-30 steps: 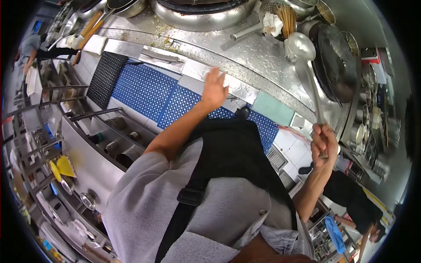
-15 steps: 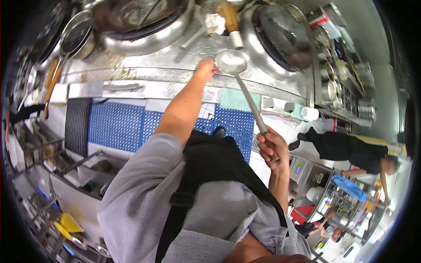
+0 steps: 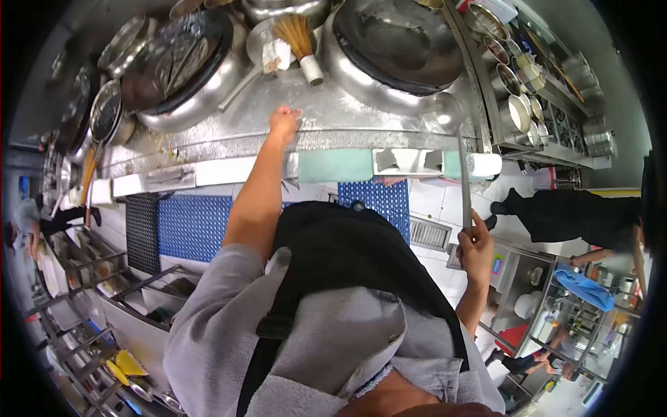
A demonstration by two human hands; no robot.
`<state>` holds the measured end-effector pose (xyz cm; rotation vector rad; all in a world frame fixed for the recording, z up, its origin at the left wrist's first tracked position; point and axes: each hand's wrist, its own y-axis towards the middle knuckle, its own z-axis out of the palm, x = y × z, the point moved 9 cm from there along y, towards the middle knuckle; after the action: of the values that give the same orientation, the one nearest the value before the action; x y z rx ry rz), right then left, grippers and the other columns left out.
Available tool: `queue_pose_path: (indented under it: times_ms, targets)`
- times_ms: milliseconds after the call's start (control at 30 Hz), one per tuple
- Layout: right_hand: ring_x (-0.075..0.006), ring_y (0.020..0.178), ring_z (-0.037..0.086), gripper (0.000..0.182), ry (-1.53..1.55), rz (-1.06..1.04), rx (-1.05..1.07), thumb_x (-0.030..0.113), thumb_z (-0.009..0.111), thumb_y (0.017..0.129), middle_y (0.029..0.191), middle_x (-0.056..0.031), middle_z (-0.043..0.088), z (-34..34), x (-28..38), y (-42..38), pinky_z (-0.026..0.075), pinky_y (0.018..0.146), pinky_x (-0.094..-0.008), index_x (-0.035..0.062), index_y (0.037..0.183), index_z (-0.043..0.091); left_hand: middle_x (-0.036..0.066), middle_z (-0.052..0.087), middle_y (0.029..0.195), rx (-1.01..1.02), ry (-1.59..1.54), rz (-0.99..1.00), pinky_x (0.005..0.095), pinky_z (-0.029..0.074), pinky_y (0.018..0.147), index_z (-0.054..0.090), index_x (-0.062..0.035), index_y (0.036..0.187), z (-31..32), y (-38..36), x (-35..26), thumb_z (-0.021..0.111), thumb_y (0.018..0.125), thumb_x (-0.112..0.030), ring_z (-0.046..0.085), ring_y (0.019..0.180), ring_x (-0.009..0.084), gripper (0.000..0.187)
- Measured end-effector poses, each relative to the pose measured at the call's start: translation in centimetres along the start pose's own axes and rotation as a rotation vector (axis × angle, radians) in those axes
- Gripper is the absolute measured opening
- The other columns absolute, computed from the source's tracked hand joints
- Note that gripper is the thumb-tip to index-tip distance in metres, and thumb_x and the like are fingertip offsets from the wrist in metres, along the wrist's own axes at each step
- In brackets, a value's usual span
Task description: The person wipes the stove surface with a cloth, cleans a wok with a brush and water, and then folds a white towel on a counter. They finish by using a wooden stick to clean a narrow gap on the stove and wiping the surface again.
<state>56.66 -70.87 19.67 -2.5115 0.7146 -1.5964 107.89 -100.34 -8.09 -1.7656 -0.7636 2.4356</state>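
My right hand grips the end of a long-handled metal ladle. Its round bowl points away from me, at the front right of the steel stove top, close to the right-hand wok. Over the front of the stove top, my left hand is closed with the fingers curled; whatever may be inside them is hidden. Beyond that hand lie a bamboo wok brush with a pale wrapped handle and a long-handled metal pan holding a crumpled white cloth.
Another wok sits on the left burner, beside a wood-handled strainer. Metal pots crowd the right-hand rack. A person in dark clothes stands to the right, and others are farther off. Blue mats cover part of the floor.
The ladle has swung right with my right hand, its bowl leaving the spot beside my left hand for the right wok. My left hand stays closed. The whole view has shifted.
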Motion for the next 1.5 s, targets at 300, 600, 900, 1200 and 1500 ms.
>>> queue_pose_path:
  times_ms: [300, 600, 900, 1200, 1500]
  targets:
    - [-0.0165, 0.067, 0.060, 0.066, -0.068, -0.438, -0.045, -0.003, 0.061, 0.089, 0.081, -0.0092, 0.061, -2.5, 2.8, 14.3, 0.052, 0.063, -0.0330, 0.0021, 0.154, 0.046, 0.001, 0.053, 0.064, 0.114, 0.269, 0.035, 0.0286, 0.041, 0.048, 0.061, -0.0095, 0.088, 6.4, -4.8, 2.3, 0.064, 0.103, -0.039, 0.050, 0.054, 0.0095, 0.034]
    - [-0.0404, 0.109, 0.067, 0.052, -0.520, -0.691, -0.067, 0.013, 0.066, 0.091, 0.115, -0.0228, 0.070, 4.4, 8.4, 29.4, 0.053, 0.094, -0.0460, 0.0095, 0.142, 0.060, 0.011, 0.074, 0.113, 0.573, 0.768, 0.394, 0.0329, 0.056, 0.086, 0.068, -0.0003, 0.122, 22.7, -15.7, 0.2, 0.077, 0.094, -0.022, 0.070, 0.096, 0.0177, 0.037]
    - [-0.0351, 0.137, 0.053, 0.067, -1.043, -0.416, 0.117, 0.005, 0.066, 0.084, 0.154, -0.0107, 0.051, -6.9, -9.2, 33.5, 0.047, 0.108, -0.0558, 0.0197, 0.148, 0.055, 0.013, 0.075, 0.108, 0.489, 0.648, 0.347, 0.0338, 0.056, 0.089, 0.069, -0.0009, 0.119, 21.4, -16.0, -2.8, 0.077, 0.091, -0.014, 0.071, 0.098, 0.0195, 0.032]
    - [-0.0314, 0.136, 0.049, 0.068, -1.173, -0.600, -0.073, 0.018, 0.079, 0.071, 0.135, -0.0065, 0.063, -6.7, -9.3, 31.6, 0.027, 0.119, -0.0590, 0.0192, 0.137, 0.059, 0.009, 0.074, 0.113, 0.745, 0.572, 0.300, 0.0335, 0.054, 0.093, 0.068, 0.0000, 0.122, 27.5, -21.8, 0.3, 0.073, 0.096, -0.013, 0.068, 0.102, 0.0165, 0.029]
    - [-0.0349, 0.116, 0.063, 0.063, -0.131, -0.510, 0.755, 0.020, 0.086, 0.079, 0.125, -0.0203, 0.067, 4.0, -0.2, 20.3, 0.047, 0.105, -0.0426, -0.0025, 0.132, 0.061, 0.014, 0.062, 0.140, 0.729, 0.433, -0.156, 0.0387, 0.041, 0.115, 0.057, -0.0043, 0.144, 31.7, -29.1, 7.0, 0.093, 0.076, -0.032, 0.055, 0.135, 0.0233, 0.081]
